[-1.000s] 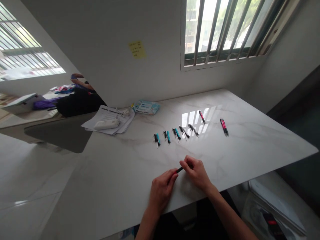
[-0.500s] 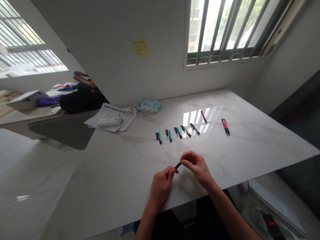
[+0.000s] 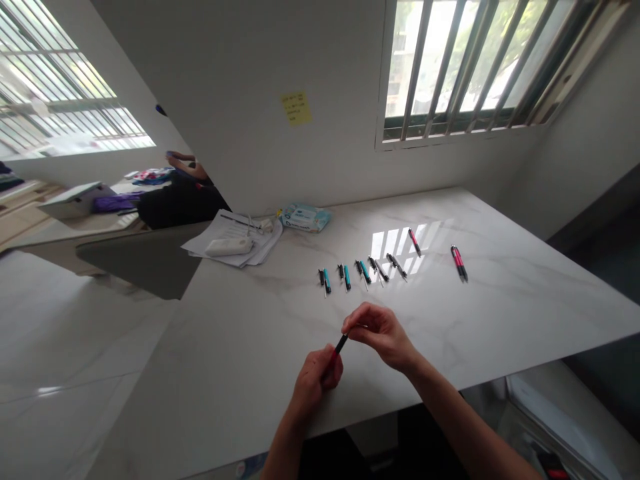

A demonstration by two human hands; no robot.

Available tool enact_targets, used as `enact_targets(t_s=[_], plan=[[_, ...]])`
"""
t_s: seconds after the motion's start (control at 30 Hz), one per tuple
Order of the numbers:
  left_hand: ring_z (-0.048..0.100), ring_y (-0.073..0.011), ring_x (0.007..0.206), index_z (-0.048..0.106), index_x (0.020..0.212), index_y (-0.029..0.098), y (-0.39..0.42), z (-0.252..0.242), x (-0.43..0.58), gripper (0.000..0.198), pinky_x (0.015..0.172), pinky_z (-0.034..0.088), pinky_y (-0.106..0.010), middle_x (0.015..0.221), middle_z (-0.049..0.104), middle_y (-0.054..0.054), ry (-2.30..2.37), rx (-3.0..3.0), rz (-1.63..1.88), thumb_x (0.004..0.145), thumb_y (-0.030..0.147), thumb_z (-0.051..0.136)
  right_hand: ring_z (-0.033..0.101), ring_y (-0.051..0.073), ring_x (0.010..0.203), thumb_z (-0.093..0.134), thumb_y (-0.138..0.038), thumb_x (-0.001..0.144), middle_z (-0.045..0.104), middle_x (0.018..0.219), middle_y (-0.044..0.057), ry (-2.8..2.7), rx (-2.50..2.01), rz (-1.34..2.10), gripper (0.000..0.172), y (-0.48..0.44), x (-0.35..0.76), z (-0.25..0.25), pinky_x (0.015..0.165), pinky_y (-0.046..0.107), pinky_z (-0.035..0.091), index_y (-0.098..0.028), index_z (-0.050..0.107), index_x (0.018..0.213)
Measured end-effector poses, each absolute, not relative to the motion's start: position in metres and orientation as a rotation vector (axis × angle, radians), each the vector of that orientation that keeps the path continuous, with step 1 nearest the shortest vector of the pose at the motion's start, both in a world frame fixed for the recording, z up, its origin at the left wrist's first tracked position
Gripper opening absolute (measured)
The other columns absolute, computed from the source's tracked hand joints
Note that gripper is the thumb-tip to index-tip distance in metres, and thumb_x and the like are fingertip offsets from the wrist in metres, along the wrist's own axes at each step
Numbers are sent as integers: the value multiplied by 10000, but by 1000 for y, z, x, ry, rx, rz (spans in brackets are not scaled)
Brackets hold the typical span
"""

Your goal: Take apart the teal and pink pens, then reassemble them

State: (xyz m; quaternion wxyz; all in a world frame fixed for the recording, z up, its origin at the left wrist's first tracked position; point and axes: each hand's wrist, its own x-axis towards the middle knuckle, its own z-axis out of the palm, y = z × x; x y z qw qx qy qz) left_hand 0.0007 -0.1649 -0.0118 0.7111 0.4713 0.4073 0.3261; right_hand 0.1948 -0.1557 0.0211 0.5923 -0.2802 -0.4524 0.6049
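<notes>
A black and red pen [image 3: 341, 344] is held tilted above the near part of the table, between my two hands. My left hand [image 3: 316, 377] is wrapped round its red lower part. The fingers of my right hand [image 3: 377, 332] pinch its black upper end; the tip is hidden by them. Beyond my hands lies a row of pens taken apart: several with turquoise barrels [image 3: 347, 278] and two with grey ones [image 3: 399, 266], black parts and thin refills beside them. Farther right are a single red and black pen [image 3: 415, 241] and a close pair of red pens [image 3: 459, 263].
A white power strip [image 3: 229, 247] rests on papers [image 3: 200, 245] at the table's far left, beside a light blue wipes packet [image 3: 305, 219]. A yellow note [image 3: 297, 109] is stuck to the wall. Another person [image 3: 183, 193] sits beyond the partition at left.
My hands have shifted slightly left, and the pen has turned steeper, showing more of its black part and some red at my left hand. The view has moved a little.
</notes>
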Motion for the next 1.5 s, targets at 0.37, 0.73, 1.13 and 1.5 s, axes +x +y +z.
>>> enact_targets(t_s=[0.37,0.73,1.13,1.5], plan=[[353,-95,566,574,773,164,-147,8,-9,317,556,344,-229,618,399,45,825,685,1084,915,437,645,704,171,851,657,-122,879,754,973,24,-1604,-1169,786,187,-96,182,9,843,324,570,-227,724,1018],[420,-102,636,640,1062,206,-105,13,-16,341,563,353,-218,796,497,18,1033,1063,1312,917,514,655,671,167,839,629,-62,879,726,1006,37,-1871,-1302,626,256,-75,170,-20,814,293,501,-226,720,1054],[442,-165,692,640,950,189,-165,-13,24,445,634,379,-268,751,523,-9,1255,1381,1102,978,614,508,354,95,499,723,-533,874,408,490,-61,-1630,-1398,840,556,-123,162,29,512,262,263,-202,419,547],[242,-109,594,567,917,186,-171,-25,21,512,523,242,-238,695,346,46,1068,1075,1057,942,695,513,621,153,782,730,-301,884,688,885,18,-1573,-1056,1117,194,-138,171,42,718,282,527,-239,775,1062]])
